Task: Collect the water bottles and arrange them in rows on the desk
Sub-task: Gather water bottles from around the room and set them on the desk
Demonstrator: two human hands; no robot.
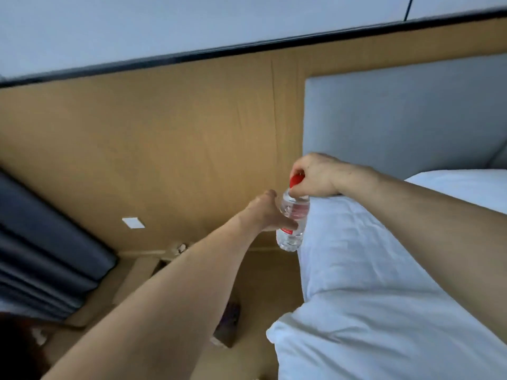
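A clear plastic water bottle (292,223) with a red cap and a red label hangs upright beside the edge of the white bed. My right hand (314,175) grips it from above, fingers closed around the cap and neck. My left hand (270,212) reaches in from the left, its fingers wrapped against the bottle's middle at the label. The bottle's far side is hidden by my fingers. No desk and no other bottles are in view.
White bedding (384,283) fills the right side, with a grey headboard (397,119) behind it. A tan wall panel (164,146) holds a white socket plate (133,222). Dark curtains (41,242) hang at left. Small items (227,325) lie on the floor below my left arm.
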